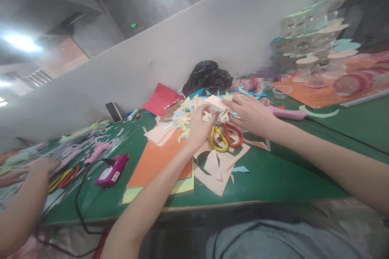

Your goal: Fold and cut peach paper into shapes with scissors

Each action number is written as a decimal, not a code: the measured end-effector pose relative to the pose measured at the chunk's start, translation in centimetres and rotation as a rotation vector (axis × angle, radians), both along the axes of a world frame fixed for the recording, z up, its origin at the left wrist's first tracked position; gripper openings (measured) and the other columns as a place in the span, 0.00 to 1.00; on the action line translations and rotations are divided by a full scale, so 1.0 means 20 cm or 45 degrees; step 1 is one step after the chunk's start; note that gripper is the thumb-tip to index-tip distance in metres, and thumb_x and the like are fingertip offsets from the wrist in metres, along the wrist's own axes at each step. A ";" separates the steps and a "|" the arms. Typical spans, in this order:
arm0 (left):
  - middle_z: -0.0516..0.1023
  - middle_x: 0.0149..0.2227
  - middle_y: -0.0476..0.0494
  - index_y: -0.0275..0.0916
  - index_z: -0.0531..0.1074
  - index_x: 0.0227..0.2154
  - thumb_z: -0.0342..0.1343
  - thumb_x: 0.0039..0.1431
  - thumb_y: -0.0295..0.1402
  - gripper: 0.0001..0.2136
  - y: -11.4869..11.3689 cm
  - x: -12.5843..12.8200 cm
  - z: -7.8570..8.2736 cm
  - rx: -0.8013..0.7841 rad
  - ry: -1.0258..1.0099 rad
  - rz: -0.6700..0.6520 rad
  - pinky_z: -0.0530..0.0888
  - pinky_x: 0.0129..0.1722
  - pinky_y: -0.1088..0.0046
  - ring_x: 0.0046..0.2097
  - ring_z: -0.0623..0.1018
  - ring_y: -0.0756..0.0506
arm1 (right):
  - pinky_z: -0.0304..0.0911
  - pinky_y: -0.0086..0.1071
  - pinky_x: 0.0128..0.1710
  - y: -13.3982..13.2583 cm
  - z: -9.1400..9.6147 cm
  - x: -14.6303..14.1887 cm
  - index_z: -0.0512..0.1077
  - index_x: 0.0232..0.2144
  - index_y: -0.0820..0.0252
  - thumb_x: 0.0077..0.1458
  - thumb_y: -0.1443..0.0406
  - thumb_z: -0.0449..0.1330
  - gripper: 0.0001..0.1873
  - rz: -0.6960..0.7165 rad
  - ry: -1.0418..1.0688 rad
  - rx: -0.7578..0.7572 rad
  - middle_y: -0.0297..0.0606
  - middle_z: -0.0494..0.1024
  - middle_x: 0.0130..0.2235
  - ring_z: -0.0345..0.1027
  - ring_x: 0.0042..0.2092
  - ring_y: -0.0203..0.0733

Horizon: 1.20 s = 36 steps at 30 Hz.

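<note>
A heap of cut paper scraps [182,118] in peach, blue and yellow lies ahead of me on the green table. My left hand [199,125] is at the heap's near side, its thumb and forefinger curved apart; its other fingers are mostly hidden. On the right, my right hand [247,111] reaches into the same scraps with fingers spread. Scissors with one yellow handle loop [219,139] and one red handle loop [233,134] lie just below both hands, their blades covered by scraps. Cut-out peach sheets [214,170] lie beneath the scissors.
Orange sheets [158,158] are stacked under my left forearm. A pink glue gun [287,113] with a cord lies right. Behind are a black plastic bag [208,77] and red paper [162,99]. At left are a magenta power box [112,171] and another person's hand [44,166].
</note>
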<state>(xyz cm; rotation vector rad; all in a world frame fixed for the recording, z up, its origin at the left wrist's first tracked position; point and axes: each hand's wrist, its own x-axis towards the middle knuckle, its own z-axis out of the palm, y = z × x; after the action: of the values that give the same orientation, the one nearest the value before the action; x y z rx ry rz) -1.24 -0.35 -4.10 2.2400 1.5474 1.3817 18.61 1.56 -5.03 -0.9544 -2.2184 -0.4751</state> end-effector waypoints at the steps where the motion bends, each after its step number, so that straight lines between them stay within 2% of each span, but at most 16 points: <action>1: 0.77 0.42 0.44 0.41 0.73 0.41 0.60 0.60 0.38 0.09 0.00 0.00 0.00 -0.035 -0.033 -0.005 0.69 0.44 0.67 0.44 0.73 0.44 | 0.61 0.42 0.46 0.00 0.00 0.00 0.70 0.55 0.63 0.64 0.64 0.52 0.19 0.003 0.015 -0.005 0.49 0.76 0.44 0.68 0.47 0.53; 4: 0.78 0.40 0.44 0.40 0.74 0.42 0.60 0.60 0.40 0.11 0.00 0.02 0.01 -0.150 -0.122 -0.018 0.69 0.44 0.67 0.42 0.74 0.45 | 0.62 0.43 0.47 0.02 -0.01 0.00 0.72 0.53 0.62 0.65 0.63 0.52 0.18 0.013 0.095 -0.062 0.49 0.76 0.45 0.69 0.47 0.53; 7: 0.78 0.38 0.45 0.39 0.75 0.37 0.59 0.60 0.42 0.11 -0.01 0.02 0.01 -0.233 -0.168 -0.043 0.69 0.43 0.68 0.41 0.75 0.46 | 0.64 0.44 0.47 0.04 -0.01 0.01 0.74 0.50 0.62 0.65 0.63 0.52 0.17 0.078 0.213 -0.155 0.49 0.76 0.44 0.70 0.47 0.53; 14: 0.80 0.37 0.44 0.39 0.75 0.34 0.57 0.60 0.45 0.13 -0.01 0.04 0.01 -0.336 -0.253 -0.108 0.69 0.41 0.69 0.41 0.77 0.45 | 0.65 0.43 0.46 0.05 0.01 0.03 0.76 0.43 0.60 0.65 0.61 0.53 0.14 0.143 0.375 -0.247 0.47 0.76 0.43 0.71 0.45 0.50; 20: 0.81 0.39 0.44 0.39 0.75 0.33 0.57 0.60 0.45 0.14 -0.02 0.04 0.02 -0.373 -0.283 -0.145 0.69 0.42 0.69 0.42 0.77 0.45 | 0.64 0.42 0.45 0.04 0.02 0.03 0.76 0.40 0.61 0.66 0.61 0.53 0.14 0.144 0.366 -0.262 0.46 0.77 0.41 0.71 0.44 0.49; 26: 0.80 0.36 0.46 0.39 0.74 0.31 0.56 0.61 0.46 0.14 -0.04 0.05 0.03 -0.388 -0.281 -0.130 0.69 0.40 0.70 0.41 0.77 0.46 | 0.61 0.40 0.41 0.04 0.02 0.04 0.76 0.36 0.59 0.66 0.63 0.51 0.15 0.157 0.327 -0.180 0.45 0.77 0.38 0.70 0.41 0.48; 36: 0.81 0.37 0.44 0.39 0.74 0.30 0.54 0.62 0.46 0.15 -0.06 0.06 0.05 -0.410 -0.276 -0.140 0.69 0.42 0.69 0.42 0.78 0.44 | 0.59 0.40 0.41 0.02 0.03 0.03 0.75 0.37 0.60 0.65 0.63 0.52 0.13 0.083 0.232 -0.136 0.45 0.77 0.40 0.68 0.42 0.49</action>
<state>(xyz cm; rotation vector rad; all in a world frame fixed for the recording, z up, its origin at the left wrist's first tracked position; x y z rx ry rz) -0.03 -1.49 -3.18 1.8885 1.4330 1.2002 19.25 2.03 -4.36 -0.9379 -2.1186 -0.2319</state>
